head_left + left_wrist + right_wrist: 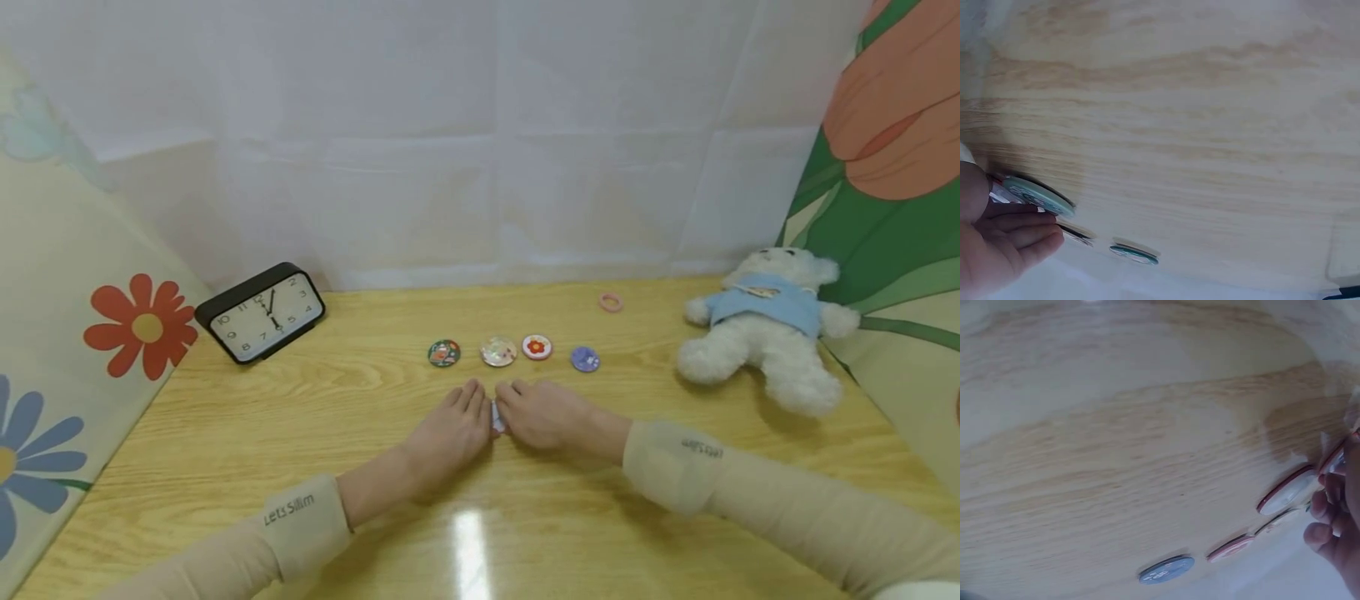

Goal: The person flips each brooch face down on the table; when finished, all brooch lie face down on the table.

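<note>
In the head view both hands meet at the table's middle over a small whitish-purple thing (497,417), mostly covered. My left hand (457,421) lies with its fingers nearly straight. A green-rimmed round badge (1038,195) sits against those fingers in the left wrist view. My right hand (546,414) curls its fingers round the edge of a partly hidden badge (1334,460). Beside its fingertips is a pale, red-rimmed badge (1286,489). Just beyond the hands lie a green badge (444,353), a shiny iridescent badge (498,351), a red-flower badge (537,347) and a purple badge (585,359).
A black-framed clock (262,313) stands at the back left. On the right lies a white plush bear (768,325) in a blue top. A pink ring (611,302) rests near the white cloth (420,167) behind the wooden table (360,333).
</note>
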Motion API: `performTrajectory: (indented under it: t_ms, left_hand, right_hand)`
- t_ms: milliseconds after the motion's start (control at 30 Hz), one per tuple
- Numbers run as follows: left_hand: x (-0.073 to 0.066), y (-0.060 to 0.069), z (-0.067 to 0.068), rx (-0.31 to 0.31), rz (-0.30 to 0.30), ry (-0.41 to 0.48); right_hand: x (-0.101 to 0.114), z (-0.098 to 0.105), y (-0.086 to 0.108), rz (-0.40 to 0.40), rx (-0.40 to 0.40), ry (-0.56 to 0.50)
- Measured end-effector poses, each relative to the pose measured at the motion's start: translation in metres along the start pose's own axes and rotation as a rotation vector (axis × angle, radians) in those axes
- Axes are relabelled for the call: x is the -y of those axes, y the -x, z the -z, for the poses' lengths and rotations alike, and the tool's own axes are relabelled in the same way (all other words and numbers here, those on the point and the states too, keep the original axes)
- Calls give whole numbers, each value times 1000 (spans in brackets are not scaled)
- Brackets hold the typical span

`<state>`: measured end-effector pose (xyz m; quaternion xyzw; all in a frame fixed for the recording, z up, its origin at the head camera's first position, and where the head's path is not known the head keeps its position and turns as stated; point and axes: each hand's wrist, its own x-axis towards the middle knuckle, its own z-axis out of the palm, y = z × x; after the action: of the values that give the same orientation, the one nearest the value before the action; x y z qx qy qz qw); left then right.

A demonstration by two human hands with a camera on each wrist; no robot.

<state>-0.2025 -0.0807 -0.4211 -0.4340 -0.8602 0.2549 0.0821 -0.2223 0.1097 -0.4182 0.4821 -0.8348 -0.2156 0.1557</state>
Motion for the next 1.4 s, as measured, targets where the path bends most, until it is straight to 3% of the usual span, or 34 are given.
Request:
performTrajectory:
  t_ms: [133,233,467,700,867,1000,1133,1267,1400]
  left_hand:
    - [2,1,-6,-96,-38,-94]
    - [3,2,-8,-132,-41,-102]
    - [4,2,-8,-110,-25,-9]
    - [6,6,-7,-129,6,157]
    - [4,5,-9,-149,45,197]
    - [0,3,-14,-245,115,244]
    - [-3,-1,-18,-319,207,266]
    - [-2,-4,-14,-284,263,278]
    - [0,-5,-11,-229,275,324]
  right_hand:
    - [-3,1,-1,7,-24,-8]
    - [-2,1,0,8,-34,-27]
    - [3,-5,6,12,-82,14]
    - [5,-5,6,36,-115,51]
    - [4,-4,6,10,-107,-24]
    - [4,-5,7,-11,-90,-81]
    - [3,-4,5,-85,-91,-197]
    - [1,-3,3,-213,-73,-404]
    - [-1,-4,0,-305,-23,-580]
